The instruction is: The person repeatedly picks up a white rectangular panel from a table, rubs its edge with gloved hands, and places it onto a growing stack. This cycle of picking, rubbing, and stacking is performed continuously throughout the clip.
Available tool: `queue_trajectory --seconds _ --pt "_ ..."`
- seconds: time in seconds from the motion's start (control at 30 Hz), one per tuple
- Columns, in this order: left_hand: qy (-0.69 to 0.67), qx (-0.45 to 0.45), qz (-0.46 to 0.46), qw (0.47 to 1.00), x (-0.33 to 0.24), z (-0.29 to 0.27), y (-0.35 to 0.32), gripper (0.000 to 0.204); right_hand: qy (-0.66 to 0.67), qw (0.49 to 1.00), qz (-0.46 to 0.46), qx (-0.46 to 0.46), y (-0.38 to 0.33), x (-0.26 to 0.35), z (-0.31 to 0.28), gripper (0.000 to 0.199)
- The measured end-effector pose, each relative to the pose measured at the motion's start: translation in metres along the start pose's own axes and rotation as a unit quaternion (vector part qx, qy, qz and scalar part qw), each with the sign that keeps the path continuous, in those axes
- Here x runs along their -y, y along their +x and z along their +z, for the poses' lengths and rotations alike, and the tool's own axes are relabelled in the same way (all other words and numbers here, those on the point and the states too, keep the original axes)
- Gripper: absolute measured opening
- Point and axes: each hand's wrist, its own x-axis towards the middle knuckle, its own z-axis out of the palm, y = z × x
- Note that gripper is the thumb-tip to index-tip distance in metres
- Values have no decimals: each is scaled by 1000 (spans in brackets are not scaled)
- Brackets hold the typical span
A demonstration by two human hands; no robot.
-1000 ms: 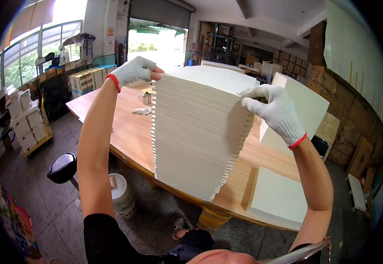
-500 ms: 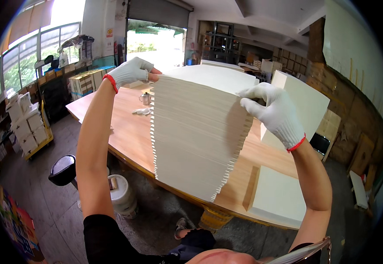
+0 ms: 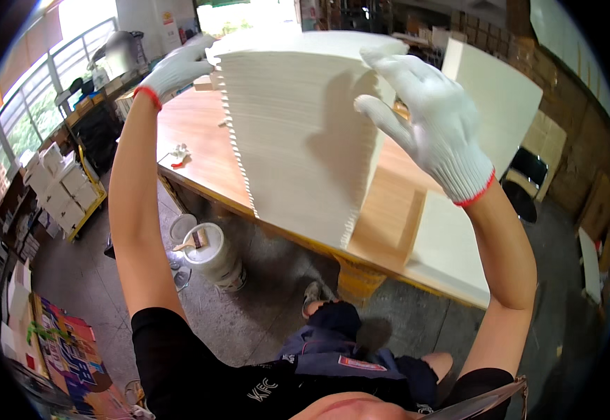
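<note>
A tall stack of pale grey-white board sheets stands before me on the table, its side edges stepped like teeth and its top face white. At its upper left corner is my left hand, in a white knit glove with a red cuff. Its fingers are stretched out beside the corner, the tips smeared by motion. My right hand, gloved alike, hovers by the upper right edge. Thumb and fingers are spread apart, and nothing shows between them. Whether its far fingertips touch the top sheet I cannot tell.
The wooden tabletop carries a small white and red item. Lower white stacks and a taller one stand right. On the floor are a white bucket with a brush on it and a trolley of white bundles.
The view has tipped down, so the stack appears higher. My right hand has opened away from the stack's upper right edge. My left hand has shifted outward, its fingers blurred.
</note>
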Motion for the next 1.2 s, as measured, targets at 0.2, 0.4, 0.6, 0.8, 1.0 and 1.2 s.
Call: queue_trajectory --seconds 0.2,0.4,0.6,0.8,1.0,1.2 --pt "-242 -425 0 872 -135 89 -113 35 -7 934 296 199 -200 -13 -82 40" --pt "-350 -140 343 860 -305 240 -162 28 -313 706 553 312 -463 -56 -210 54" --pt "-364 88 423 825 -516 333 -124 33 -246 719 588 276 -487 -21 -237 50" --pt "-319 233 373 840 -611 384 -85 34 -300 768 442 353 -438 -47 -231 39" --pt "-394 228 384 803 -639 406 -88 36 -106 708 682 148 -455 -50 -211 53" --pt "-507 314 302 743 -634 402 -88 32 -88 653 750 58 -457 -37 -201 52"
